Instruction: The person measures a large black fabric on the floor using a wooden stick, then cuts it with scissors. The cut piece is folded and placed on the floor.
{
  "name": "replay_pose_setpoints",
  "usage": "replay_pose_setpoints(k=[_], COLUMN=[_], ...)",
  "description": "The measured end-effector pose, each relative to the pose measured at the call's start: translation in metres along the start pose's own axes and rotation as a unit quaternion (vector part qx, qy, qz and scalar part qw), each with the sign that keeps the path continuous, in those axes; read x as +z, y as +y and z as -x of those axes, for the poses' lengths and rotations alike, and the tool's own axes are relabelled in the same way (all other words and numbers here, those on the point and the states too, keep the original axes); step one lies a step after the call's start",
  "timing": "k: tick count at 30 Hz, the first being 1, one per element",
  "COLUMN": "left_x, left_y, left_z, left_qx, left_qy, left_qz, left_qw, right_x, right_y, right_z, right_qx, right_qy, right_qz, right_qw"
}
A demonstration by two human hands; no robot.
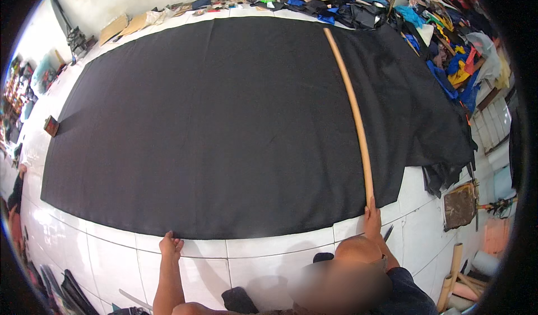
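Looking down from my head, I see a large black cloth sheet (207, 130) spread over a white tiled floor (252, 249). My left hand (171, 245) is at its near edge, fingers curled against the border; I cannot tell whether they pinch it. I cannot see my right hand. A long, round, pale wooden pole (353, 105) lies across the cloth's right part, and a co-worker's hand (372, 218) grips its near end. A small reddish-brown block (51, 126) sits at the cloth's left edge; multicoloured fabric scraps (448, 51) heap beyond its far right corner.
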State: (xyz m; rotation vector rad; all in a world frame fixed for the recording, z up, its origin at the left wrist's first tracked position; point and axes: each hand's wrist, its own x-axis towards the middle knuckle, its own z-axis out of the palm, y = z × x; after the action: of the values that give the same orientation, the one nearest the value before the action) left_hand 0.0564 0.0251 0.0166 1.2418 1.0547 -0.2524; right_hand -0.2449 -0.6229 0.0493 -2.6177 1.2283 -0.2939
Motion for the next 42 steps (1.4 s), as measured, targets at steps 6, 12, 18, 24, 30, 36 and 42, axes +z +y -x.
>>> replay_pose_setpoints(k=[6,12,18,24,30,36,42], left_x=[-0.004,0.021,-0.005,-0.052,-0.032,-0.177,-0.255], left_y=[-0.003,-0.011,-0.018,-0.022,-0.059,-0.062,-0.001], left_z=[-0.016,0.014,0.033,0.052,0.074,-0.074,-0.1], left_qx=[0.027,0.054,0.112,0.057,0.074,0.095,0.16], left_qy=[0.003,-0.017,-0.015,-0.114,-0.068,0.099,0.451], left_qz=[0.049,0.048,0.011,-0.066,-0.079,-0.325,-0.322], left_qw=[0.998,0.997,0.994,0.99,0.992,0.936,0.817], right_x=[-0.023,-0.007,0.056,0.073,0.069,0.032,-0.016], right_y=[-0.051,-0.163,-0.328,-0.357,-0.329,-0.28,-0.075], right_z=[-0.037,-0.036,-0.015,0.077,0.102,0.03,-0.058], right_qx=[-0.06,-0.251,-0.51,-0.651,-0.676,-0.347,-0.185], right_qy=[-0.023,-0.097,-0.205,-0.253,-0.38,-0.374,-0.041], right_qz=[-0.032,-0.05,-0.02,-0.056,-0.092,-0.179,0.036], right_qw=[0.997,0.962,0.835,0.713,0.625,0.841,0.981])
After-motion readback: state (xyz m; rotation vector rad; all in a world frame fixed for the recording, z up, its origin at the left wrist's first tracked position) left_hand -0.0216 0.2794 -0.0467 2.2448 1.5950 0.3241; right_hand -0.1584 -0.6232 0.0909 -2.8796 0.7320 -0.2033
